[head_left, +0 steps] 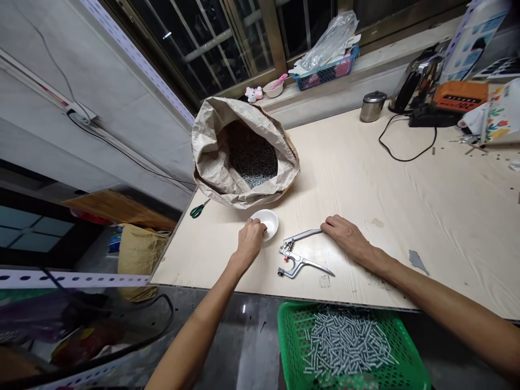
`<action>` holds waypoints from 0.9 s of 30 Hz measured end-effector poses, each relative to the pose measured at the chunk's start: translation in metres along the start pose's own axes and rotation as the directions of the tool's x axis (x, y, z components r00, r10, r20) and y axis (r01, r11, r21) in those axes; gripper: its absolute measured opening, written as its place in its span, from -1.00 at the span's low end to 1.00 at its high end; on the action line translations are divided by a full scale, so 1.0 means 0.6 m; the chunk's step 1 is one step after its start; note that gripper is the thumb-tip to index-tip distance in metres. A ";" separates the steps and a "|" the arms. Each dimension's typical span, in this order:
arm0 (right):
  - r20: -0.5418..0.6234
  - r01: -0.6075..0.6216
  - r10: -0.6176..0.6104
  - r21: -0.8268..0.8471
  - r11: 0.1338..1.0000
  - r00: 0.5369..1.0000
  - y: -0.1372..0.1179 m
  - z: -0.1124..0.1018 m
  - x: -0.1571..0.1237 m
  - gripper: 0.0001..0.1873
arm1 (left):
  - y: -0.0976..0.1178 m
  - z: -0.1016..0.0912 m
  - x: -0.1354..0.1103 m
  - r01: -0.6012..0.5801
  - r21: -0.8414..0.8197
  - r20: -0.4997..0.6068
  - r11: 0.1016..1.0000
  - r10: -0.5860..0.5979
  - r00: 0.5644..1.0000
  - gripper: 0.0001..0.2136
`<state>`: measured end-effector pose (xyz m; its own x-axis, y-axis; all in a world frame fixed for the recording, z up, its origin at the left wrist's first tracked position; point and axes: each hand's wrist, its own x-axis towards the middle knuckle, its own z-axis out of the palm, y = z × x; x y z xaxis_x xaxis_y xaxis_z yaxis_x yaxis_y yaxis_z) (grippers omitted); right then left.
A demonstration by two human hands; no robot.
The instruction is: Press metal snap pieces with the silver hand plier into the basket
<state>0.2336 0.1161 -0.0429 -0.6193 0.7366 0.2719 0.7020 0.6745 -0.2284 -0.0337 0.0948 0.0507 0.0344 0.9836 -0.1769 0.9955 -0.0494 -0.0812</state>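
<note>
My left hand (250, 241) grips the near rim of a small white bowl (268, 221) on the pale wooden table (365, 179). My right hand (345, 234) lies flat on the table with its fingertips touching the upper handle of metal snap pliers (296, 254), which lie open between my hands. Behind the bowl stands an open paper sack (227, 157) full of small dark metal parts.
A green basket (292, 325) of several small metal tubes sits below the table's near edge. Green-handled scissors (199, 209) lie left of the sack. A kettle (418, 76), a metal canister (372, 105), a black cord (406, 154) and boxes crowd the far right.
</note>
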 end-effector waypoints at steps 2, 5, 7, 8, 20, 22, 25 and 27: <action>-0.001 -0.003 0.003 0.001 1.000 1.000 0.000 0.001 0.001 -0.71 | -0.018 0.011 0.027 -0.063 -0.014 0.097 0.998 0.065 0.993 -0.78; 0.000 -0.010 0.010 0.017 1.000 1.000 0.000 0.002 0.002 -0.70 | -0.025 0.023 0.040 -0.092 -0.036 0.124 0.995 0.096 0.988 -0.81; -0.010 -0.030 0.031 0.030 0.999 0.999 -0.003 0.000 0.002 -0.71 | -0.024 0.025 0.041 -0.088 -0.046 0.115 0.995 0.093 0.989 -0.84; -0.025 -0.046 0.047 0.039 0.998 0.999 -0.006 -0.002 0.001 -0.73 | -0.025 0.024 0.041 -0.085 -0.052 0.112 0.995 0.091 0.990 -0.85; 0.260 -0.027 0.005 0.084 0.996 0.966 -0.120 -0.037 -0.022 -0.93 | 0.017 0.033 -0.082 0.077 -0.774 0.028 0.629 -0.087 0.996 -0.71; 0.295 -0.094 0.051 0.132 0.987 0.954 -0.121 -0.034 -0.020 -0.92 | 0.025 0.052 -0.099 0.151 -0.809 0.089 0.568 -0.136 0.987 -0.72; 0.312 -0.211 0.123 0.266 0.941 0.942 -0.114 -0.031 -0.018 -0.82 | 0.030 0.077 -0.105 0.199 -0.856 0.120 0.477 -0.191 0.974 -0.68; 0.336 -0.298 0.189 0.311 0.903 0.923 -0.112 -0.029 -0.020 -0.72 | 0.033 0.088 -0.101 0.204 -0.883 0.127 0.422 -0.203 0.971 -0.65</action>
<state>0.2000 0.0612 -0.0144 -0.5570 0.8237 -0.1063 0.7088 0.4047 -0.5779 -0.0207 0.0250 0.0078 -0.1801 0.9430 -0.2799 0.5052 0.3328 0.7963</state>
